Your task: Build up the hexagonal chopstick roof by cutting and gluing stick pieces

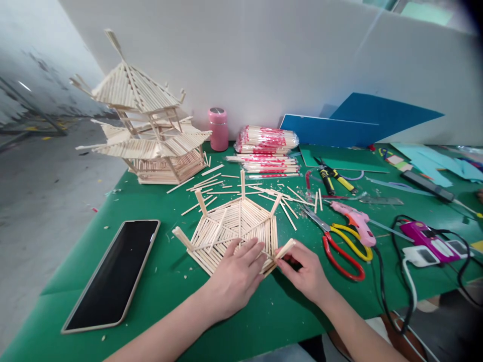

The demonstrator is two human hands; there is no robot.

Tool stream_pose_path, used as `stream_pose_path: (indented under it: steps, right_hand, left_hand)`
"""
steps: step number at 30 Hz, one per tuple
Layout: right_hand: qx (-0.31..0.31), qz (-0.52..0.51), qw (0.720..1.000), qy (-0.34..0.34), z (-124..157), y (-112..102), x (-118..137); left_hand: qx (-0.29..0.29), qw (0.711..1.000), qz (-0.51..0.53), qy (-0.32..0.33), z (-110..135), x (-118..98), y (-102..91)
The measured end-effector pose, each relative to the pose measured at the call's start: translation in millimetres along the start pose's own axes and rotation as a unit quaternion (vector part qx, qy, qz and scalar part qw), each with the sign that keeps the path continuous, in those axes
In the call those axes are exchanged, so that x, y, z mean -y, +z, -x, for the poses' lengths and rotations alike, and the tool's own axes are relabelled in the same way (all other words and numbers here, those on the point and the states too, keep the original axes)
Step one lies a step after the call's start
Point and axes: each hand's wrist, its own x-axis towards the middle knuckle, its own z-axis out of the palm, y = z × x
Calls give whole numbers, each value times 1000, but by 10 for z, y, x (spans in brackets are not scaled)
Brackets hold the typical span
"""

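Observation:
A hexagonal base made of pale wooden sticks [196, 254] lies on the green table, with short stick posts standing at its corners. My left hand [239, 271] rests flat on the near side of this base, fingers stretched over the sticks. At the right front corner, my right hand [305, 271] pinches a wooden post [286, 248] low down, between thumb and fingers. The post leans to the right. Its foot is partly hidden by my fingers. Loose cut sticks [289, 216] are scattered just behind the base.
A stick pagoda [143, 136] stands at back left, near a pink bottle [218, 129] and wrapped chopsticks [266, 141]. A phone [113, 274] lies left. Scissors [339, 241], a pink glue gun [352, 221], pliers [334, 176] and a corded purple power strip [433, 241] lie right.

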Motion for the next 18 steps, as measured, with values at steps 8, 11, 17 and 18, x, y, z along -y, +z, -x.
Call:
stream_pose_path:
  steps: [8, 11, 17, 18]
  right_hand:
    - [19, -7, 1000, 4, 16, 0, 5]
    - [22, -10, 1000, 14, 12, 3, 2]
    - [21, -15, 1000, 10, -5, 6, -16]
    - [21, -15, 1000, 9, -4, 5, -15]
  left_hand:
    - [16, 1000, -21, 6, 3, 11, 61]
    - [5, 1000, -24, 7, 3, 20, 79]
    - [-16, 999, -26, 8, -1, 36, 118]
    - [-16, 999, -26, 9, -2, 35, 115]
